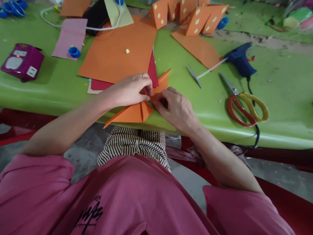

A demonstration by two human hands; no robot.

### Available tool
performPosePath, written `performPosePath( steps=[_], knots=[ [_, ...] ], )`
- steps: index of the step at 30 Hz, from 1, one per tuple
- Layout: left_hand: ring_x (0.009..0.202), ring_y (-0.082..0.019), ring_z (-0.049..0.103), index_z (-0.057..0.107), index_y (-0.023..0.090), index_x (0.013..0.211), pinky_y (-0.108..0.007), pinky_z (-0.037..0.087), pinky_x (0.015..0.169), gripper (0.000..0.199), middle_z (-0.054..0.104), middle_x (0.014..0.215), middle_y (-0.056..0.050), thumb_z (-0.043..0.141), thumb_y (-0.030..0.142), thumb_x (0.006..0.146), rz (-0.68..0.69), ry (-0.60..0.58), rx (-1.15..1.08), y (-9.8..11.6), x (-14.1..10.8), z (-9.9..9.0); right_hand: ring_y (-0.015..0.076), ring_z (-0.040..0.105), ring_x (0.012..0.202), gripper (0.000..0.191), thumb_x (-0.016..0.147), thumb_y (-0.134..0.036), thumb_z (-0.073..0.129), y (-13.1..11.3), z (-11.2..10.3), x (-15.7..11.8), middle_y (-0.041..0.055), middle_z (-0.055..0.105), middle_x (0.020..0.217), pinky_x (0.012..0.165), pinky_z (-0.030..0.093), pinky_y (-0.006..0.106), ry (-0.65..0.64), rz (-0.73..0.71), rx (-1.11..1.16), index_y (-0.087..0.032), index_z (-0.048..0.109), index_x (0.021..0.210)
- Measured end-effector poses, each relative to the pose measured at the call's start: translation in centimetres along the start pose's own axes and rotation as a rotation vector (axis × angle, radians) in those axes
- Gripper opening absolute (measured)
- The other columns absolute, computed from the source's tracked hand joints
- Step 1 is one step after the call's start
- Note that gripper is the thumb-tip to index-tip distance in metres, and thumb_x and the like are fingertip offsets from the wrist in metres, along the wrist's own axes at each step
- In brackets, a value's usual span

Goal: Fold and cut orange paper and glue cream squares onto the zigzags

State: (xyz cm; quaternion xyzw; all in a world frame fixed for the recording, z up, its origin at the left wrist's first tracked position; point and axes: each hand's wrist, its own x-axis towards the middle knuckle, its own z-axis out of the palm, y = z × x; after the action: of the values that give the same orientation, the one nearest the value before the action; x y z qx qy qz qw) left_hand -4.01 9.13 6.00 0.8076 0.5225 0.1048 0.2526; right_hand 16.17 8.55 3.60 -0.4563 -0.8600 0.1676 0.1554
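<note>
A folded piece of orange paper (132,113) lies at the table's front edge, its creased flaps pointing toward me and away to the upper right. My left hand (135,87) pinches its middle with thumb and fingertips. On the other side my right hand (174,105) has its thumb and fingers closed on the same paper, close to the left fingertips. The fingers hide the part of the paper between them. Just beyond my left hand lies a large flat orange sheet (117,52), on top of a red sheet (153,70) and other coloured sheets.
Scissors (238,98) and a blue glue gun (241,58) with its cord lie to the right. A metal stand (194,76) touches the gun's tip. Folded orange paper pieces with pale squares (195,21) stand at the back. A purple box (23,62) sits left, near a blue cap (74,52).
</note>
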Motion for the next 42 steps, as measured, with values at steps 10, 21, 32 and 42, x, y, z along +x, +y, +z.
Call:
performPosePath(
  steps=[10,21,32,42],
  knots=[
    [0.100,-0.021,0.062,0.066,0.017,0.098,-0.034,0.047,0.090,0.022,0.063,0.103,-0.003,0.059,0.013,0.077,-0.050,-0.191,-0.004,0.5,1.9,-1.4,0.0212,0.061,0.080,0.015,0.092,-0.029,0.055,-0.1,-0.5,0.2,0.0102,0.070,0.098,0.065,0.041,0.033,-0.064,0.017,0.006,-0.019,0.065,0.090],
    [0.109,-0.022,0.061,0.061,0.021,0.108,-0.034,0.046,0.097,0.026,0.059,0.111,-0.001,0.057,0.029,0.083,-0.108,-0.208,0.032,0.9,1.7,-1.2,0.0193,0.060,0.077,0.014,0.091,-0.031,0.058,-0.3,-0.8,0.3,0.0091,0.070,0.099,0.063,0.040,0.031,-0.083,0.035,0.012,-0.019,0.064,0.088],
    [0.107,-0.024,0.062,0.062,0.021,0.099,-0.035,0.047,0.095,0.020,0.058,0.105,-0.002,0.065,0.029,0.081,-0.044,-0.146,0.023,0.2,2.1,-0.3,0.0176,0.060,0.076,0.012,0.093,-0.029,0.058,1.5,-1.3,0.3,0.0046,0.068,0.094,0.068,0.047,0.032,-0.064,-0.075,0.210,-0.022,0.068,0.094],
    [0.105,-0.024,0.062,0.063,0.021,0.098,-0.035,0.048,0.093,0.018,0.060,0.103,-0.002,0.064,0.031,0.082,-0.042,-0.141,0.014,0.1,2.0,-0.1,0.0186,0.064,0.090,0.032,0.095,-0.017,0.049,2.5,-1.4,-1.2,0.0073,0.067,0.105,0.076,0.052,0.033,-0.025,-0.242,0.146,-0.025,0.077,0.107]
  ],
)
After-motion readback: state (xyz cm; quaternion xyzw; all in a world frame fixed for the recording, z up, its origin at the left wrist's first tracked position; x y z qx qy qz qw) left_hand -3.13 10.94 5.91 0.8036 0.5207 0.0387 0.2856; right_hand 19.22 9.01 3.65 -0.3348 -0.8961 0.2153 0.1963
